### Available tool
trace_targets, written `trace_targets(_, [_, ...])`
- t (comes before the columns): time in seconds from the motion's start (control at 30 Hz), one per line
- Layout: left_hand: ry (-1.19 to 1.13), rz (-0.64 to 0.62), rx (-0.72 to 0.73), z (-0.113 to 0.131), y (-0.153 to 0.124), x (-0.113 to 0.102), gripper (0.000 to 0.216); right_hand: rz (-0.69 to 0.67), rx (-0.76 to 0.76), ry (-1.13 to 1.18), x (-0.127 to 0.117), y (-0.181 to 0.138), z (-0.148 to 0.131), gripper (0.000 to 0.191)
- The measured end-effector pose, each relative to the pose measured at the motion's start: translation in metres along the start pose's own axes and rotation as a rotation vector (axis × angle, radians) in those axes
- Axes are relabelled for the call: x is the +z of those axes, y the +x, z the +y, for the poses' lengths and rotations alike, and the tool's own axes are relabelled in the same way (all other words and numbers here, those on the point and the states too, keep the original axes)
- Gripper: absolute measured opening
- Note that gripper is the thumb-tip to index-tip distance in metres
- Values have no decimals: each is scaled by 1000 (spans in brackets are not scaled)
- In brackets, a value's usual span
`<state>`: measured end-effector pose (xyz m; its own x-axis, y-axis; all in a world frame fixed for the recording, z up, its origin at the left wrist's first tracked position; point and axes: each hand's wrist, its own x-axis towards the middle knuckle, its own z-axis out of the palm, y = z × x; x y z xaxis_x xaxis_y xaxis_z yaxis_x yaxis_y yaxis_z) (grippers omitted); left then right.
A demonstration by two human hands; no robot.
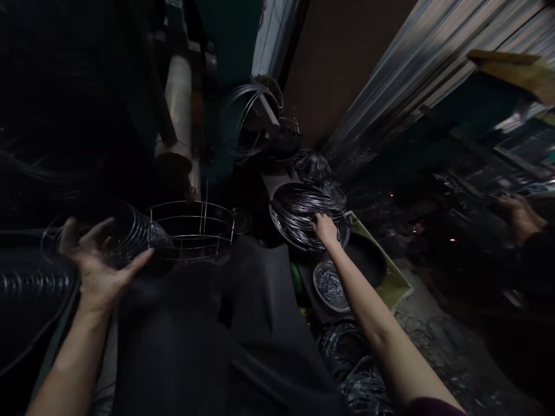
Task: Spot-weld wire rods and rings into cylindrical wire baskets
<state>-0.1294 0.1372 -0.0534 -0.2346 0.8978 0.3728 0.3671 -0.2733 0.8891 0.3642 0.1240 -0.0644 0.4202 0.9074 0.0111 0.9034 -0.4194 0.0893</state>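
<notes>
My left hand [102, 268] is raised at the left, its fingers spread and slightly blurred, with nothing plainly in it. Just behind it sits a row of nested metal wire rings [141, 228]. A round wire frame [193, 234], made of hoops joined by upright wires, stands to the right of that hand. My right hand [326, 230] reaches into a round basin [284, 230] heaped with curved metal wire [299, 208]. Its fingers are curled closed on the wire at the basin's right side; the fingertips are partly hidden. Dark cloth [260, 323] covers my lap.
A bowl of small metal pieces [332, 286] stands below the basin, with wire coils [347, 346] nearer me. A machine with a thick cylinder [177, 104] rises ahead. Farther right are a yellow sheet-like edge [396, 280] and another person's hand [518, 214].
</notes>
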Motion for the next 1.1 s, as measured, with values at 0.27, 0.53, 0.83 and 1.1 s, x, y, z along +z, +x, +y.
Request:
trace_targets(0.27, [56,-134,-158,-41,-103,-14,82,-94,-306,-228,11,-2,32,34])
trace_targets(0.53, [54,-275,-183,-24,-115,-1,61,-174,-220,-197,2,11,36,30])
trace_targets(0.83, [45,-550,-97,47,-123,26,32,-154,-343,217,-42,-70,-5,20])
trace_targets(1.1, [-369,-837,-116,161,-137,140,37,-244,-4,1597,-135,-98,-112,42])
